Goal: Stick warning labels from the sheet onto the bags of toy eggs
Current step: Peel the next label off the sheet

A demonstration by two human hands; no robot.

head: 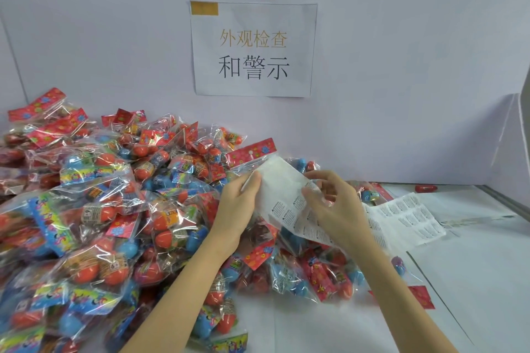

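- I see two bare hands raised over a white surface (473, 281), holding a label sheet (282, 195) between them, above the right edge of a pile of bags.
- The left hand (239, 203) grips the sheet's left edge, its fingers curled behind the paper and the thumb in front.
- The right hand (334, 203) pinches the sheet near its middle right; its fingers (311, 195) are bent onto the printed labels. I cannot tell whether a label is lifted.
- The upper part of the sheet is bare backing; small black-printed warning labels fill the lower part.
- The bags of toy eggs (114, 209), clear bags with red and blue header cards holding red and blue eggs, are heaped across the left and middle, reaching the far wall.
- A second label sheet (407, 221) lies flat on the surface just right of the hands.
- A printed paper sign (253, 49) is stuck to the far wall.
- One loose red egg (426, 188) lies far right by the wall.
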